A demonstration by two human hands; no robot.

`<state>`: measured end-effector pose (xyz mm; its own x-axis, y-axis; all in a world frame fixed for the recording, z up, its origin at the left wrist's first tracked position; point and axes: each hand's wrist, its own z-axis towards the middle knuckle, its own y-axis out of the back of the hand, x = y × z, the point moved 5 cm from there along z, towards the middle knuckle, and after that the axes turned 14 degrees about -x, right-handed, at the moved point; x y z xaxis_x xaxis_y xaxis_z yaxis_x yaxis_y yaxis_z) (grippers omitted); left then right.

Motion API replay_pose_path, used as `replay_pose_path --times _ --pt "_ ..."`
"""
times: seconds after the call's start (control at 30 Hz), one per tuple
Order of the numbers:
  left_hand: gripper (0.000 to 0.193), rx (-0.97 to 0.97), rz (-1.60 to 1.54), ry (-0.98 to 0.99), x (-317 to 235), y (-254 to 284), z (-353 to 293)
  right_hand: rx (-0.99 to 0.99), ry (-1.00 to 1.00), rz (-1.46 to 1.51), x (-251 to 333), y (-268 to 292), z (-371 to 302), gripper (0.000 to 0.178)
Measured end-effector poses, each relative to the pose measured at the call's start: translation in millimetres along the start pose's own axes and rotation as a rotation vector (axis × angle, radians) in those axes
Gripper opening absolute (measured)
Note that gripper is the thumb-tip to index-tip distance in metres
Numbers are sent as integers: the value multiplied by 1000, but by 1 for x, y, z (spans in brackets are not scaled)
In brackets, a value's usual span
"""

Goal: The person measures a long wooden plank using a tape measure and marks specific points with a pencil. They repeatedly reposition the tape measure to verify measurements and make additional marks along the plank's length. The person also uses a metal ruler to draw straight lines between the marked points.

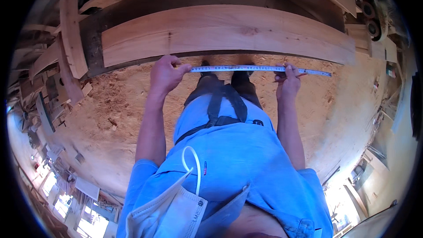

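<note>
A white tape measure blade (pixel 238 68) is stretched sideways in front of my body, above the floor and just on the near side of a long pale wooden board (pixel 220 26). My left hand (pixel 167 74) is closed at the blade's left end; a tape case, if one is there, is hidden in the fist. My right hand (pixel 288 79) pinches the blade farther right, and the free end runs on past the fingers. A thin orange-brown stick, perhaps a pencil (pixel 302 75), pokes out of the right hand.
The board lies on a dark bench (pixel 94 48). More planks (pixel 72 31) lean at the left, and round dark wheels (pixel 373 28) stand at the far right. Sawdust and wood chips (pixel 114 101) cover the floor. A white face mask (pixel 163 207) hangs at my chest.
</note>
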<state>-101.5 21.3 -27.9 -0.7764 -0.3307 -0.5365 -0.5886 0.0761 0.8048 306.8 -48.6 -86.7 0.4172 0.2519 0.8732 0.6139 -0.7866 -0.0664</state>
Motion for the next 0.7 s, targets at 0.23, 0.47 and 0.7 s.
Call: replay_pose_path --times 0.23,0.47,0.7 --pt "37 -115 -33 -101 4 19 9 158 -10 -175 -10 -64 -44 14" --pt "37 -96 18 -63 31 40 24 108 20 -113 -14 -105 -55 22" --pt "31 -120 -30 -52 65 68 48 -152 155 -29 -10 -86 -22 49"
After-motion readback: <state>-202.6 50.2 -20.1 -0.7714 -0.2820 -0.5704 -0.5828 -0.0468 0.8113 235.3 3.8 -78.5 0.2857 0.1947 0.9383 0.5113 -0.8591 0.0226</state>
